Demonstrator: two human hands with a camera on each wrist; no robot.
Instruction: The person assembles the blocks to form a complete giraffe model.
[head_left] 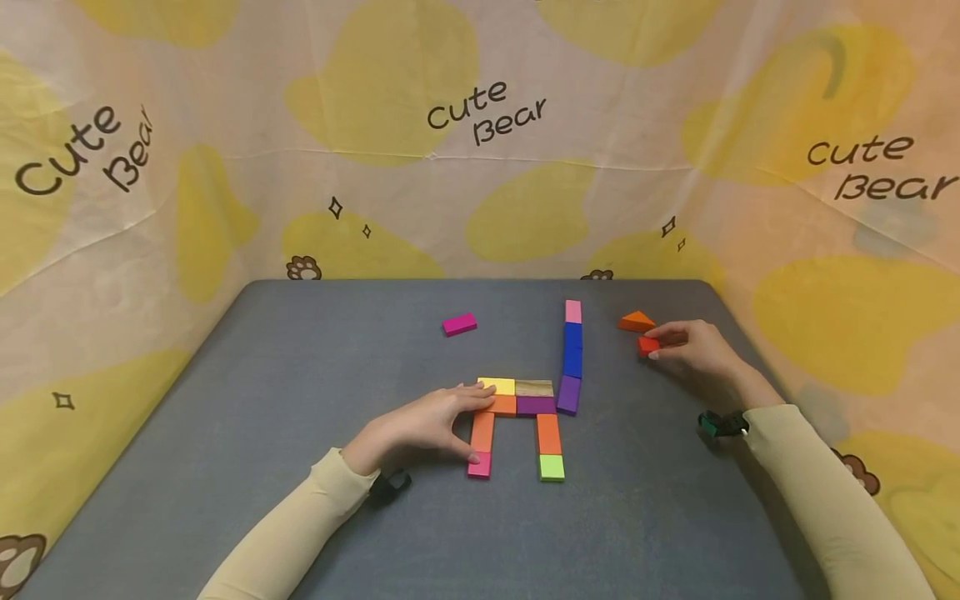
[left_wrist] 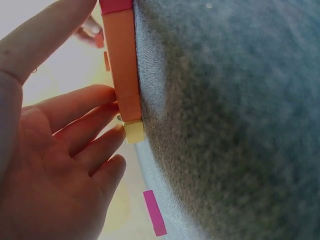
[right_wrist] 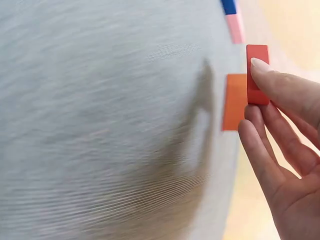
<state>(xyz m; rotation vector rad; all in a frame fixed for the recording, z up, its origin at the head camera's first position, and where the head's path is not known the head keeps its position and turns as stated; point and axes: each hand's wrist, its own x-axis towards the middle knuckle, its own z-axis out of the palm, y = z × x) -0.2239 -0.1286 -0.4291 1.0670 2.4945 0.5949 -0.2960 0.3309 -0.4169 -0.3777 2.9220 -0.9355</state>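
Note:
My right hand [head_left: 699, 350] pinches a small red block [right_wrist: 257, 75] between thumb and fingers, near an orange triangular block [head_left: 637, 322]. With fingers extended, my left hand [head_left: 420, 423] touches a flat arrangement of blocks. Its fingertips rest at the yellow block [head_left: 498, 386] and the orange block [head_left: 504, 406], while the thumb reaches the pink block [head_left: 479, 468] below another orange block [head_left: 482, 433]. Beside these lie a wood-coloured block [head_left: 534, 388] and a purple block [head_left: 536, 405]. A second leg has an orange block [head_left: 549, 435] and a lime green block [head_left: 551, 468].
Right of the arrangement, a column rises from a violet block [head_left: 568, 396] through blue blocks [head_left: 572, 350] to a light pink block [head_left: 573, 312]. A magenta block [head_left: 459, 325] lies apart on the grey table [head_left: 337, 342]. A patterned cloth [head_left: 420, 192] surrounds the back and sides.

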